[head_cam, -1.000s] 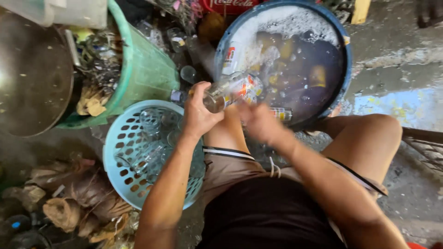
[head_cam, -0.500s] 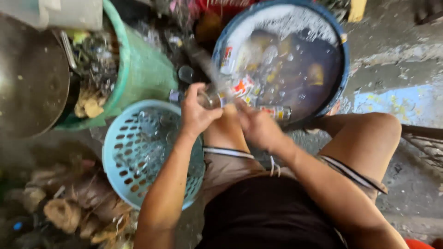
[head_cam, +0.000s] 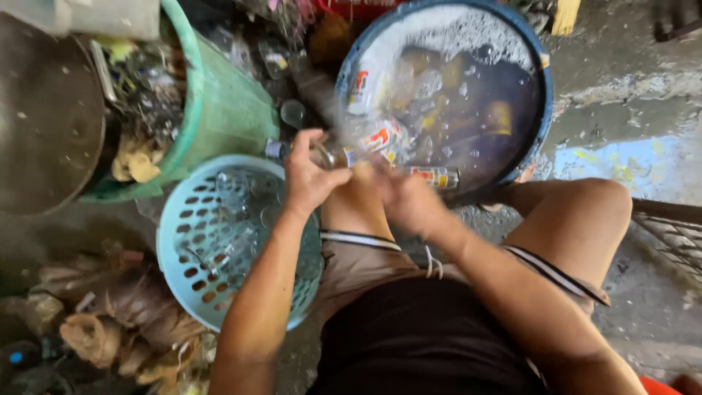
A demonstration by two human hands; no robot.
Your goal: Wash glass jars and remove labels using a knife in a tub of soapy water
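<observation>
Bottle: we hold a clear glass bottle (head_cam: 344,155) above our knees, beside the blue tub (head_cam: 545,110).
Hands: left hand (head_cam: 311,175) and right hand (head_cam: 409,201) both clamped on it.
Handling: wet, slippery, breakable; we judge the body the safest hold.

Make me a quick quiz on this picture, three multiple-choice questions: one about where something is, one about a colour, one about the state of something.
1. Where is the light blue perforated basket?
A. On the ground under the left forearm
B. Floating in the tub
C. On the person's lap

2. What colour is the tall bucket of scraps at upper left?
A. Red
B. Green
C. Yellow

3. What state is the round blue tub in?
A. Dry and bare
B. Tipped on its side
C. Full of sudsy water with bottles in it

Answers: 1 A, the basket sits on the ground beneath the left hand and forearm. 2 B, its wall is green. 3 C, foam rings dark water with bottles at the surface, in front of the right hand.
</observation>
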